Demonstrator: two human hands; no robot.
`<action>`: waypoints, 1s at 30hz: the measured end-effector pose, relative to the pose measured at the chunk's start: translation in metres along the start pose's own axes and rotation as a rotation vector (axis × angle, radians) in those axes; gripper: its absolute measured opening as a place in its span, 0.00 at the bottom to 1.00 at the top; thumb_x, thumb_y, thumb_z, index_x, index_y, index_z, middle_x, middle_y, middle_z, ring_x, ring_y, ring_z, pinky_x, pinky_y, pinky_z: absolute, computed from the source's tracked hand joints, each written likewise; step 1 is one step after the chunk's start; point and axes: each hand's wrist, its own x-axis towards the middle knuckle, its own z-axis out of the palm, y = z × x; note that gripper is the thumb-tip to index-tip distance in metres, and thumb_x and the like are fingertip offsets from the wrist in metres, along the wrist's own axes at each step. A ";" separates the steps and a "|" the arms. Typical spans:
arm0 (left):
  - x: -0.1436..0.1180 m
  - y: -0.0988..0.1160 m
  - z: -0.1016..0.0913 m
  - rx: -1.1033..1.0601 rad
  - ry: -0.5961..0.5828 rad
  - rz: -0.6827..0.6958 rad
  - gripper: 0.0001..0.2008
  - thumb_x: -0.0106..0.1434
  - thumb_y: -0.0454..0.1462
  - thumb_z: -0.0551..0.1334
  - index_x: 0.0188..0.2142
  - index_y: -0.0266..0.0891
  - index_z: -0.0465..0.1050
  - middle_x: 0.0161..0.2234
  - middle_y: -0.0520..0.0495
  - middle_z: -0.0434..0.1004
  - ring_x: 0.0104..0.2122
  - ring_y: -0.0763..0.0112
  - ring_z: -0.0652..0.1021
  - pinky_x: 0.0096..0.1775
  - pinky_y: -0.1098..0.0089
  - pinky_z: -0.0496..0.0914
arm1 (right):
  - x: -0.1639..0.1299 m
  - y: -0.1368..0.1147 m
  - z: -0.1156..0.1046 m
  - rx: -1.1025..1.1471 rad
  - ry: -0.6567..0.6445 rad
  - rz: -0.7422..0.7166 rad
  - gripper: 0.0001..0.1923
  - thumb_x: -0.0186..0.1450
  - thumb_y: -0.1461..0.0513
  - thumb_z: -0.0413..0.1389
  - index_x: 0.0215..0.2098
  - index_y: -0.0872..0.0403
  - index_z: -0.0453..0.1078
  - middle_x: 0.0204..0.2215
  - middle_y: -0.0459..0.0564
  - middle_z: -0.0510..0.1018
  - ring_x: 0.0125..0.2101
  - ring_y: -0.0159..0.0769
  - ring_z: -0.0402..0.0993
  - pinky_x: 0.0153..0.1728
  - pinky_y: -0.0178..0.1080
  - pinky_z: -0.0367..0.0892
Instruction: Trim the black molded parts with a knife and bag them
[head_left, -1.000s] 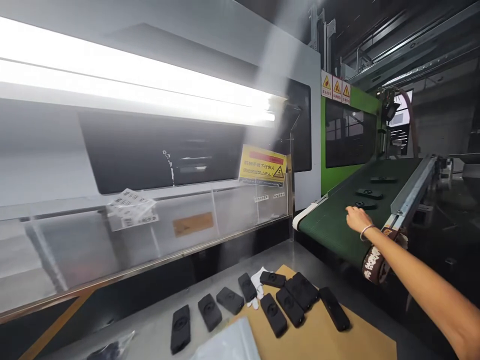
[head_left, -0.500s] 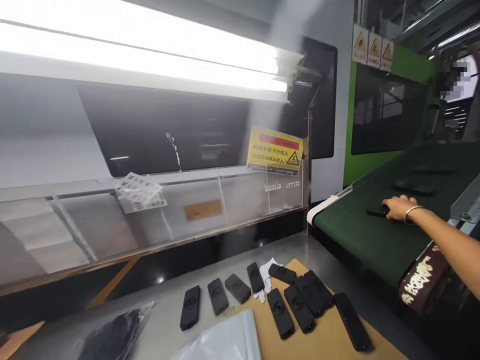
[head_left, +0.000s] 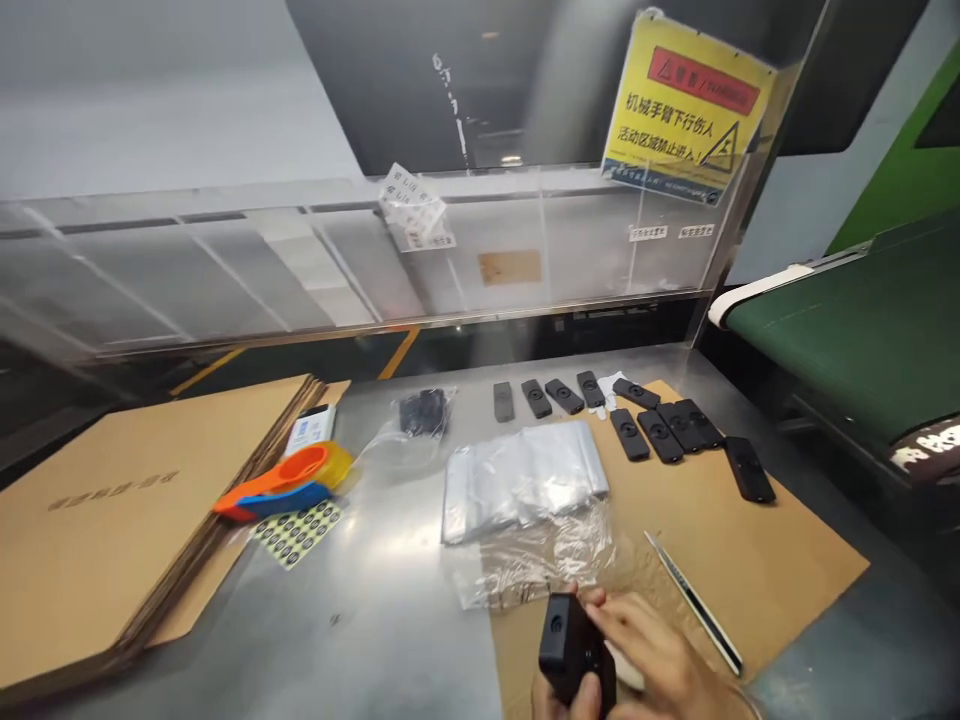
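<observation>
Both of my hands meet at the bottom edge over a brown cardboard sheet [head_left: 780, 560]. Between them is a black plastic part [head_left: 566, 640], rectangular with a small round hole in its face. My left hand [head_left: 583, 700] grips it from below, with only the fingertips showing. My right hand [head_left: 660, 662] lies against its right side, fingers on the part. Several more of these black parts [head_left: 660, 435] lie in a row further up the sheet and on the steel table [head_left: 375, 620].
A stack of clear plastic bags [head_left: 521, 475] lies ahead of my hands, a thin metal blade [head_left: 694, 600] to the right. Left are an orange-blue tape dispenser [head_left: 289, 482], a sticker sheet [head_left: 296, 530] and flat cartons [head_left: 112, 510]. A green conveyor belt [head_left: 862, 330] runs at right.
My right hand took a black part off the green belt and drew back to the table. My view swung down from the belt, and both hands now hold the part.
</observation>
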 end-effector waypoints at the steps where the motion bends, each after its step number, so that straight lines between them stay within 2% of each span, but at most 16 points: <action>1: -0.005 -0.002 -0.010 -0.004 0.033 0.001 0.24 0.55 0.44 0.63 0.52 0.46 0.66 0.45 0.45 0.73 0.45 0.59 0.73 0.48 0.65 0.66 | -0.009 0.004 0.015 0.011 -0.017 0.092 0.21 0.68 0.55 0.43 0.56 0.55 0.59 0.41 0.56 0.72 0.42 0.39 0.69 0.40 0.37 0.69; 3: -0.013 0.001 -0.034 0.067 0.008 0.054 0.23 0.57 0.42 0.62 0.52 0.42 0.66 0.42 0.43 0.73 0.39 0.63 0.74 0.45 0.67 0.67 | -0.029 0.015 0.041 -0.117 -0.022 0.275 0.18 0.66 0.56 0.47 0.50 0.54 0.66 0.41 0.57 0.72 0.43 0.43 0.69 0.41 0.42 0.70; 4: -0.015 0.006 -0.045 0.116 -0.053 0.112 0.23 0.58 0.42 0.61 0.52 0.41 0.65 0.40 0.42 0.72 0.37 0.64 0.74 0.43 0.67 0.68 | -0.038 0.020 0.052 -0.221 -0.007 0.328 0.17 0.65 0.56 0.48 0.49 0.54 0.67 0.41 0.58 0.72 0.42 0.45 0.69 0.39 0.46 0.71; 6: -0.019 0.018 -0.066 0.239 -0.213 0.255 0.23 0.59 0.42 0.58 0.54 0.40 0.61 0.38 0.42 0.71 0.35 0.65 0.73 0.40 0.67 0.69 | -0.051 0.024 0.068 -0.341 -0.007 0.341 0.18 0.64 0.57 0.50 0.49 0.56 0.67 0.40 0.60 0.72 0.40 0.48 0.69 0.37 0.49 0.71; 8: -0.022 0.030 -0.080 0.400 -0.316 0.361 0.24 0.61 0.41 0.55 0.56 0.39 0.57 0.38 0.40 0.70 0.35 0.65 0.73 0.37 0.66 0.69 | -0.056 0.018 0.069 -0.290 -0.014 0.326 0.17 0.65 0.58 0.49 0.50 0.55 0.67 0.39 0.58 0.72 0.40 0.45 0.70 0.37 0.46 0.72; 10: -0.026 0.038 -0.087 0.562 -0.321 0.421 0.23 0.62 0.39 0.53 0.57 0.38 0.55 0.38 0.39 0.70 0.34 0.65 0.73 0.38 0.65 0.69 | -0.049 0.000 0.057 -0.151 -0.002 0.312 0.18 0.65 0.59 0.49 0.53 0.54 0.64 0.41 0.56 0.71 0.43 0.40 0.69 0.40 0.40 0.71; 12: -0.029 0.042 -0.090 0.691 -0.301 0.462 0.22 0.62 0.37 0.52 0.56 0.38 0.54 0.39 0.38 0.71 0.35 0.65 0.74 0.38 0.65 0.70 | -0.035 -0.025 0.040 -0.029 0.043 0.240 0.22 0.65 0.58 0.50 0.57 0.52 0.59 0.45 0.55 0.70 0.46 0.40 0.67 0.42 0.38 0.69; 14: -0.030 0.042 -0.090 0.773 -0.313 0.522 0.23 0.61 0.38 0.54 0.56 0.37 0.55 0.38 0.39 0.71 0.35 0.64 0.74 0.37 0.66 0.70 | -0.018 -0.050 0.030 0.053 0.094 0.088 0.24 0.65 0.55 0.49 0.59 0.50 0.57 0.45 0.55 0.70 0.46 0.42 0.66 0.44 0.41 0.68; 17: -0.030 0.039 -0.087 0.791 -0.314 0.698 0.23 0.62 0.43 0.53 0.55 0.35 0.58 0.37 0.38 0.72 0.34 0.64 0.75 0.35 0.67 0.71 | 0.000 -0.075 0.032 0.098 0.127 -0.163 0.22 0.66 0.53 0.46 0.57 0.49 0.60 0.41 0.55 0.72 0.42 0.40 0.66 0.42 0.42 0.67; 19: -0.032 0.038 -0.085 0.741 -0.322 0.742 0.19 0.62 0.43 0.53 0.50 0.36 0.63 0.34 0.39 0.73 0.32 0.64 0.74 0.33 0.67 0.70 | 0.004 -0.080 0.039 0.112 0.129 -0.216 0.21 0.68 0.57 0.45 0.57 0.52 0.60 0.41 0.56 0.71 0.41 0.39 0.66 0.40 0.41 0.68; 20: -0.033 0.038 -0.085 0.720 -0.335 0.703 0.17 0.61 0.42 0.55 0.47 0.37 0.66 0.32 0.40 0.73 0.30 0.64 0.73 0.32 0.67 0.69 | 0.004 -0.081 0.042 0.123 0.128 -0.207 0.20 0.67 0.59 0.45 0.57 0.53 0.60 0.42 0.57 0.70 0.42 0.40 0.66 0.40 0.42 0.68; 22: -0.036 0.041 -0.085 0.689 -0.348 0.531 0.13 0.59 0.40 0.58 0.43 0.38 0.70 0.29 0.41 0.73 0.28 0.63 0.73 0.31 0.67 0.67 | 0.001 -0.083 0.045 0.160 0.112 -0.120 0.20 0.66 0.60 0.47 0.56 0.52 0.61 0.41 0.57 0.71 0.41 0.40 0.68 0.39 0.42 0.69; 24: -0.039 0.043 -0.087 0.645 -0.334 0.368 0.17 0.57 0.38 0.61 0.46 0.37 0.71 0.29 0.39 0.74 0.29 0.61 0.73 0.33 0.65 0.66 | -0.004 -0.086 0.044 0.185 0.089 0.052 0.17 0.64 0.59 0.52 0.52 0.48 0.66 0.35 0.53 0.73 0.36 0.38 0.71 0.35 0.38 0.71; 26: -0.041 0.045 -0.086 0.569 -0.325 0.234 0.18 0.55 0.38 0.63 0.45 0.36 0.73 0.28 0.38 0.74 0.29 0.59 0.73 0.34 0.63 0.66 | -0.007 -0.088 0.040 0.207 0.088 0.143 0.16 0.62 0.57 0.54 0.49 0.46 0.68 0.33 0.51 0.74 0.34 0.37 0.72 0.33 0.37 0.72; 28: -0.043 0.045 -0.081 0.468 -0.336 0.132 0.13 0.52 0.37 0.65 0.38 0.37 0.77 0.25 0.40 0.73 0.27 0.61 0.72 0.35 0.63 0.67 | -0.005 -0.089 0.035 0.261 0.100 0.121 0.18 0.63 0.58 0.53 0.52 0.46 0.67 0.37 0.53 0.73 0.38 0.40 0.71 0.37 0.41 0.71; 30: -0.045 0.043 -0.070 0.372 -0.275 0.076 0.11 0.51 0.35 0.66 0.37 0.38 0.77 0.27 0.41 0.74 0.30 0.60 0.73 0.40 0.62 0.67 | -0.002 -0.088 0.032 0.361 0.110 0.127 0.19 0.65 0.59 0.50 0.55 0.46 0.63 0.44 0.54 0.71 0.44 0.41 0.68 0.42 0.43 0.70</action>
